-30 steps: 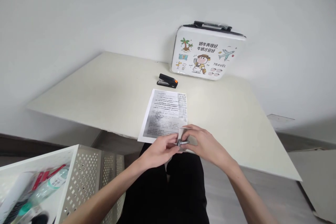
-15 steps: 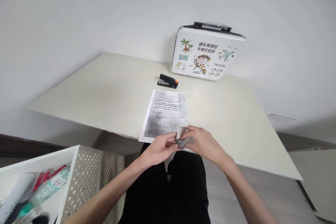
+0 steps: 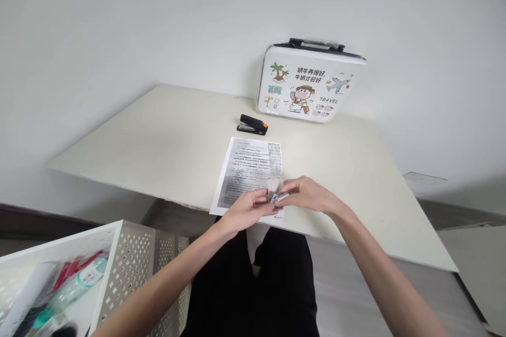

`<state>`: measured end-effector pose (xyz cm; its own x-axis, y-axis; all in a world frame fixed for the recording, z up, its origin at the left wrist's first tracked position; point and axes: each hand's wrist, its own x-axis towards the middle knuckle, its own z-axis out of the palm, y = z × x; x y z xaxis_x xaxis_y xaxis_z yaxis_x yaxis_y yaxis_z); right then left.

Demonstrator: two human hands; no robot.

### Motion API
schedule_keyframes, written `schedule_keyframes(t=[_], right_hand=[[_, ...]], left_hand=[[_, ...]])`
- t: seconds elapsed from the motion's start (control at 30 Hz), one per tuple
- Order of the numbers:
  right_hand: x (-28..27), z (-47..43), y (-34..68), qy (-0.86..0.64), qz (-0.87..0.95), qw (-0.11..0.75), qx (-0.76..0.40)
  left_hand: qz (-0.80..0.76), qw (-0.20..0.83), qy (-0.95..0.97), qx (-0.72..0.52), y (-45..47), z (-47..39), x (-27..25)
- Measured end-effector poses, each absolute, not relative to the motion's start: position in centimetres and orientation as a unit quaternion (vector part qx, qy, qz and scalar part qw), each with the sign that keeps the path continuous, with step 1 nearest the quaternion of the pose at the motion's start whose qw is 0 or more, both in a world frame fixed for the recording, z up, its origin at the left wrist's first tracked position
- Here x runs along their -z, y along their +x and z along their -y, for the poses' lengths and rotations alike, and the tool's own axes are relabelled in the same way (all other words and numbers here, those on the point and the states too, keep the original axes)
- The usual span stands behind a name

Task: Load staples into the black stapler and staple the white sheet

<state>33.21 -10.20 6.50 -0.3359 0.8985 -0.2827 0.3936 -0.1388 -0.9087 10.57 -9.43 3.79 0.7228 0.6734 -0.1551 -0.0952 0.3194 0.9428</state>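
My left hand [image 3: 244, 211] is closed around a small open carton [image 3: 274, 185], its pale flap standing up. Between the fingers of my right hand [image 3: 312, 195], at the carton's mouth, is a short grey bar [image 3: 281, 197] that looks like a strip of staples. Both hands are just above the lower right corner of a printed sheet [image 3: 247, 168], near the table's front edge. Beyond the top of the sheet lies a black stapler [image 3: 251, 125] with an orange tab. The carton's lower part is hidden by my fingers.
A white case [image 3: 312, 81] with cartoon prints leans on the wall at the back of the pale table [image 3: 158, 131]. At lower left stands a white perforated bin [image 3: 128, 258] with a bottle [image 3: 85, 279] and other items inside.
Both hands have risen slightly away from my lap, over the sheet's lower corner, with the carton. My right fingers now hold the grey bar at the carton's mouth.
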Motion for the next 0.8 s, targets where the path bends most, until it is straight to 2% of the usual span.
schedule_keyframes(t=[0.27, 0.43, 0.63, 0.8], right_hand=[[-6.8, 8.9, 35.2, -0.542, 0.601, 0.237, -0.537], [-7.2, 6.8, 37.4, -0.571, 0.575, 0.239, -0.535], [-5.6, 0.9, 39.7, -0.597, 0.534, 0.287, -0.525], [-3.1, -5.7, 40.0, -0.627, 0.522, 0.314, -0.486]], left_hand=[[-0.302, 0.735, 0.549, -0.257, 10.9, 8.9, -3.1], [-0.347, 0.724, 0.546, -0.238, 8.0, 8.8, -4.6], [-0.467, 0.656, 0.541, -0.242, 1.6, 9.6, -7.3], [-0.554, 0.602, 0.512, -0.262, -2.5, 11.7, -7.3]])
